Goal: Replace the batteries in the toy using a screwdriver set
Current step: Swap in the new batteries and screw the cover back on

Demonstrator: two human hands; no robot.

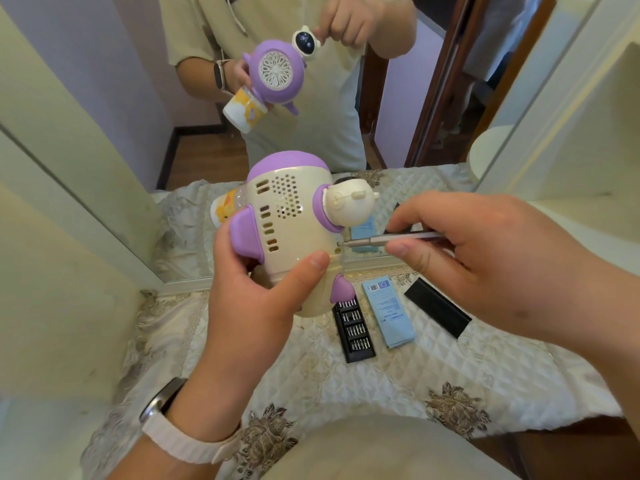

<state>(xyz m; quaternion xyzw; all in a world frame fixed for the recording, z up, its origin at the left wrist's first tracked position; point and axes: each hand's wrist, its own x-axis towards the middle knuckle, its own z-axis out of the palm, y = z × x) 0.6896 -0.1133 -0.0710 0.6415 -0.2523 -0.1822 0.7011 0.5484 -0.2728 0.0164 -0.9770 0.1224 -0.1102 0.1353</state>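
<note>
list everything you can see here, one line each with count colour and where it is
toy: one, cream and purple, held up in front of the mirror
screwdriver: one, silver, tip at the toy's back
bit tray: one, black, on the cloth below the toy
blue packet: one, light blue, on the cloth right of the bit tray
black sleeve: one, black, on the cloth right of the blue packet
quilted cloth: one, cream with brown flowers, covering the surface
mirror: one, behind the cloth
watch: one, white strap, left wrist
left hand: grips the toy
right hand: pinches the screwdriver
</note>
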